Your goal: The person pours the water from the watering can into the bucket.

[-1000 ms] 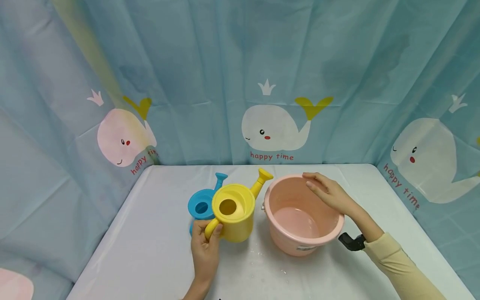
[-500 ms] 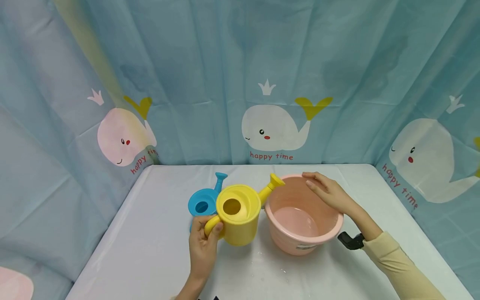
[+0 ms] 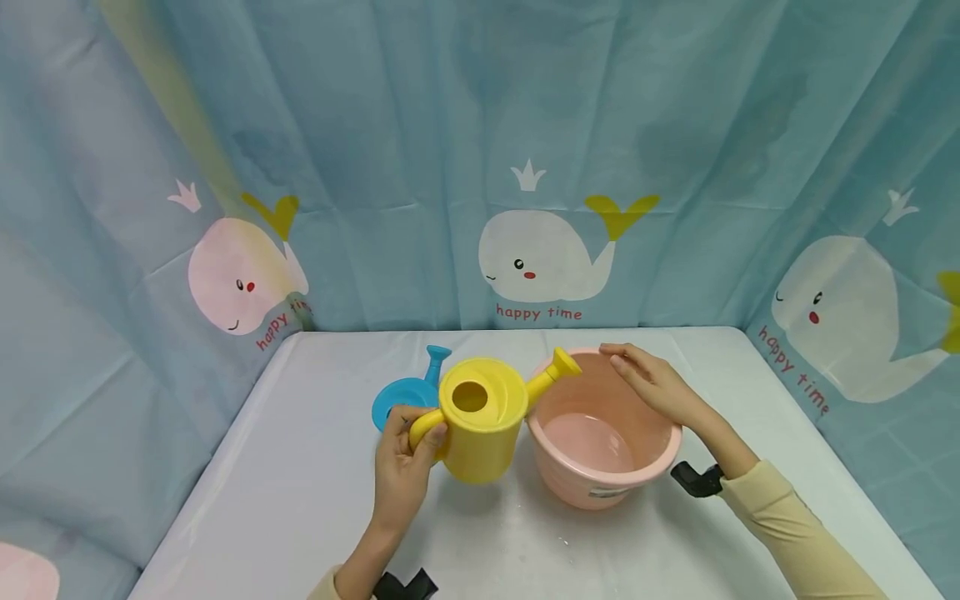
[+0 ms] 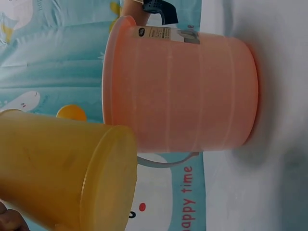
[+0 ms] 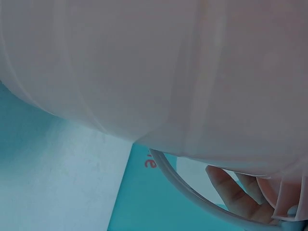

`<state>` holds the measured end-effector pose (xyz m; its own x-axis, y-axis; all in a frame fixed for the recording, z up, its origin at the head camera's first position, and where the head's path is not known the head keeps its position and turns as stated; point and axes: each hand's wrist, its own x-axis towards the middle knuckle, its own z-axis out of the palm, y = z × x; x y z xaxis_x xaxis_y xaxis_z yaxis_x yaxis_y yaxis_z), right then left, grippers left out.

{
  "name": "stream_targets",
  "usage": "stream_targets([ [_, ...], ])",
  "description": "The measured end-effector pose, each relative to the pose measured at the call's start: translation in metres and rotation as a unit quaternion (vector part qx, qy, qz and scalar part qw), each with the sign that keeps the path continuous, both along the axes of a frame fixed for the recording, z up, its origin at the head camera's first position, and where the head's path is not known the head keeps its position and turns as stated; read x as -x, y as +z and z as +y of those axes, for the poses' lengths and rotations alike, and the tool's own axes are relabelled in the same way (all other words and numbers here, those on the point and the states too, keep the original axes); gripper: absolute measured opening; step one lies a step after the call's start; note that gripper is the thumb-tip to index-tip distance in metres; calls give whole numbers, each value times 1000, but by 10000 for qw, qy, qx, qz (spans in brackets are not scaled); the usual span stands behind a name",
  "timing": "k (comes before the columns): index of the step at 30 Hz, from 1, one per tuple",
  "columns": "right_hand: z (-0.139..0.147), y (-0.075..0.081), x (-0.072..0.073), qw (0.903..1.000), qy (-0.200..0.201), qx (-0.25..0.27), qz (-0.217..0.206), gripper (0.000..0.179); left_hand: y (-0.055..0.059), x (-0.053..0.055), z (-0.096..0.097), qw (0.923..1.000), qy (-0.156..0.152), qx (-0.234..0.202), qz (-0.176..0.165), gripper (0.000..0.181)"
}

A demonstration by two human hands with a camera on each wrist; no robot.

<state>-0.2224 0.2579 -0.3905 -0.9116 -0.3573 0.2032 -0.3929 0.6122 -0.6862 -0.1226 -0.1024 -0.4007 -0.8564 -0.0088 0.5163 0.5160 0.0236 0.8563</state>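
Observation:
My left hand (image 3: 402, 471) grips the handle of a yellow watering can (image 3: 480, 454), thumb over the handle. The can hangs above the table, its spout angled up and right over the left rim of a pink bucket (image 3: 600, 487). In the left wrist view, the yellow watering can (image 4: 57, 163) shows its side and base beside the bucket (image 4: 183, 91). My right hand (image 3: 660, 387) holds the bucket's far right rim, thumb inside. Its fingers (image 5: 236, 195) show outside the wall in the right wrist view, near the bucket's handle (image 5: 192, 195).
A blue watering can (image 3: 405, 393) stands behind the yellow one, partly hidden by it and my left hand. A few water drops lie on the white table (image 3: 300, 517) in front of the bucket. A blue curtain (image 3: 375, 167) with whale prints surrounds the table.
The yellow watering can has moved right and up a little, carried by my left hand, its spout now over the bucket's rim. The right hand and the bucket keep their places.

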Motion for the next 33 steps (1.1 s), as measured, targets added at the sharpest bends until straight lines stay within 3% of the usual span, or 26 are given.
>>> stream_targets([
  [9, 0, -1, 1, 9993, -96, 127, -342, 45, 9, 10, 1, 9995, -261, 161, -65, 16],
  [17, 0, -1, 1, 9990, -94, 204, -386, 42, 17, 17, 3, 9986, -304, 343, -270, 15],
  [33, -1, 0, 0, 9994, -88, 194, -262, 41, 29, 23, 3, 9966, -647, 501, -106, 15],
])
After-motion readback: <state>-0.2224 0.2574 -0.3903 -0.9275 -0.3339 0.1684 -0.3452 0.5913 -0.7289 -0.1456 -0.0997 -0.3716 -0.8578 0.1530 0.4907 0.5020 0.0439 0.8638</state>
